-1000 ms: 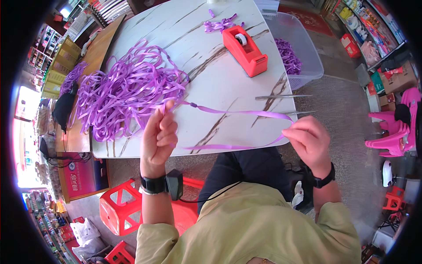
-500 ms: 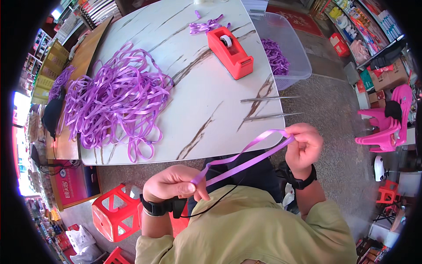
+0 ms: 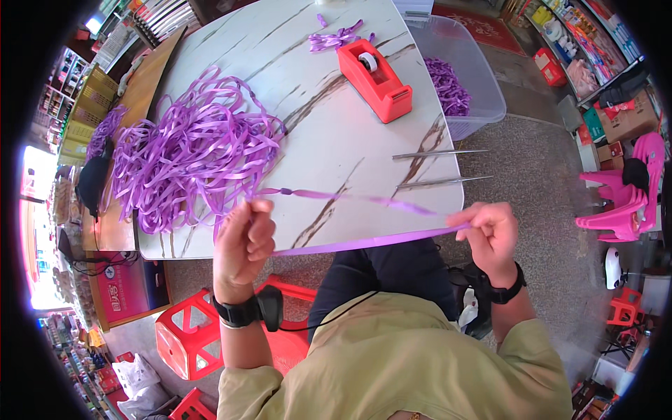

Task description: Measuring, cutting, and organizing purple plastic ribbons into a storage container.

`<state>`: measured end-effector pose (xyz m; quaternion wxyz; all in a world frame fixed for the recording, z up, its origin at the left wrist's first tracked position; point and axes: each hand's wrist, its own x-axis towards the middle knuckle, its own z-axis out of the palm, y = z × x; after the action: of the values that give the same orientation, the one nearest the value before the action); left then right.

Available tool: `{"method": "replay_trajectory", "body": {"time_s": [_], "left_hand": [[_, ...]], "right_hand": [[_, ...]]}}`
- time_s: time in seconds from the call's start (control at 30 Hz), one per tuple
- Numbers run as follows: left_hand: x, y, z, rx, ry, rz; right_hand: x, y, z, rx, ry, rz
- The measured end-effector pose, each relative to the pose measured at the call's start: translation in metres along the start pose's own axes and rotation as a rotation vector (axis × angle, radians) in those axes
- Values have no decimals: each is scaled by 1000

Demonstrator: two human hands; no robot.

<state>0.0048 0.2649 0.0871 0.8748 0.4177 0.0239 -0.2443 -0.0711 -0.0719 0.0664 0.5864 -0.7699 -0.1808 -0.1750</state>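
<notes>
A loop of purple ribbon (image 3: 350,245) is stretched between my hands above the table's near edge. My right hand (image 3: 490,231) pinches its right end. My left hand (image 3: 245,234) is closed on the other end, beside the heap of purple ribbons (image 3: 196,150); its fingers partly hide that end. The upper strand carries a small dark knot and is blurred toward the right. Two thin metal rods (image 3: 441,153) lie side by side at the table's right edge, beyond my right hand. Farther back stands a red tape dispenser (image 3: 378,84) with a white roll.
Several short purple ribbons (image 3: 336,39) lie behind the dispenser on the marble-patterned table (image 3: 329,133). A clear plastic bin (image 3: 486,105) holding purple ribbons stands off the right edge. A red stool (image 3: 182,336) is at my left, pink chairs (image 3: 623,199) farther right.
My left hand has moved up and left to the front of the ribbon heap. The ribbon loop is now stretched longer and wider, with a knot showing. My right hand has shifted slightly.
</notes>
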Motion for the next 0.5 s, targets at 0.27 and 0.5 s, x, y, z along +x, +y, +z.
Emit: {"method": "replay_trajectory", "body": {"time_s": [0.27, 0.5], "left_hand": [[0, 37, -15, -125, -125, 88], [-14, 33, -10, 143, -192, 101]], "right_hand": [[11, -21, -11, -207, -335, -102], [19, -22, -13, -664, -447, -199]]}}
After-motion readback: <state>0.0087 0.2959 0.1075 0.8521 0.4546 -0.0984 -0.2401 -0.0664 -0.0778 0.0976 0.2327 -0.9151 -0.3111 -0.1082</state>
